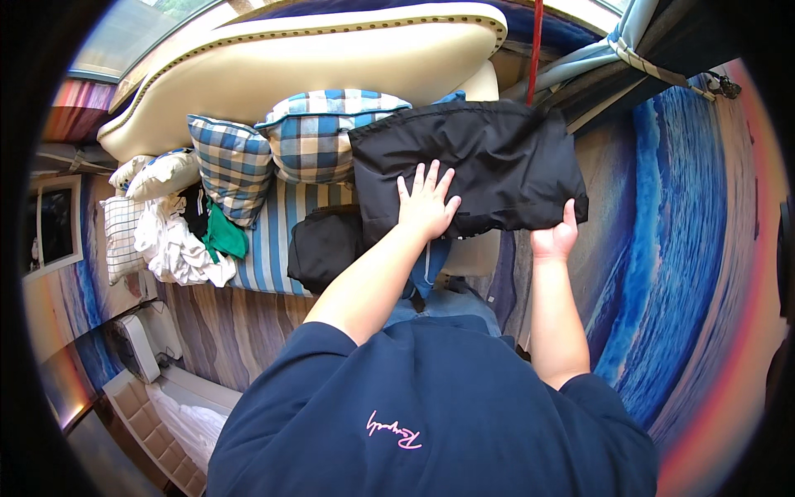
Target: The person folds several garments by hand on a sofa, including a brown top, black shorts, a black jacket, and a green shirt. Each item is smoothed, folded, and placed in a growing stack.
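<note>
A wide piece of black cloth (489,157), with a gathered or seamed far edge, is spread in front of me. Whether it is a garment or a bag I cannot tell. My left hand (427,200) lies flat on its near left part, fingers spread. At its near right corner my right hand (555,238) grips the cloth, thumb up and the other fingers mostly hidden beneath. Left of the cloth a folded black bundle (325,250) rests on a blue-striped seat (273,240).
Checked pillows (234,161) lean against a cream headboard (315,50). To the left are a heap of white clothes (174,244), a green cloth (224,234) and pale cushions (164,174). A red cord or pole (536,50) stands behind the black cloth. A tied curtain (613,54) hangs far right.
</note>
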The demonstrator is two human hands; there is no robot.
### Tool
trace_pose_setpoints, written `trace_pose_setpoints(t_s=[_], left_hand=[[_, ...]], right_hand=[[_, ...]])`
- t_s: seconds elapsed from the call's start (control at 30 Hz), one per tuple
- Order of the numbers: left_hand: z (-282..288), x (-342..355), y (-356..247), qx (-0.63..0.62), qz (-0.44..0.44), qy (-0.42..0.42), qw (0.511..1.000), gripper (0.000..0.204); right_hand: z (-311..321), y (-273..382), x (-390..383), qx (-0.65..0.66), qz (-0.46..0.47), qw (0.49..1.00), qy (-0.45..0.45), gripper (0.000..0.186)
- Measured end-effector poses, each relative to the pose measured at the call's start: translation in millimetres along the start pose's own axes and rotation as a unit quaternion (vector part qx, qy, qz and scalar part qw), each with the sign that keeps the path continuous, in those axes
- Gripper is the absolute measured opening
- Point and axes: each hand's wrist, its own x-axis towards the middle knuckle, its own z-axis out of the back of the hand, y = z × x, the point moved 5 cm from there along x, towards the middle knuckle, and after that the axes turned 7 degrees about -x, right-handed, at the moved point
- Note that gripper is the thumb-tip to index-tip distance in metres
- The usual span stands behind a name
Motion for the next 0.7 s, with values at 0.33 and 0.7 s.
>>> trace_pose_setpoints(t_s=[0.33,0.7], left_hand=[[-1,-7,51,-0.665,0.087,-0.013,0.742,0.051],[51,-63,99,-0.754,0.101,-0.006,0.648,0.066]], right_hand=[[-138,-48,-63,-0.605,0.248,0.671,0.350,0.040],[-152,-166,-125,-0.719,0.198,0.372,0.553,0.032]])
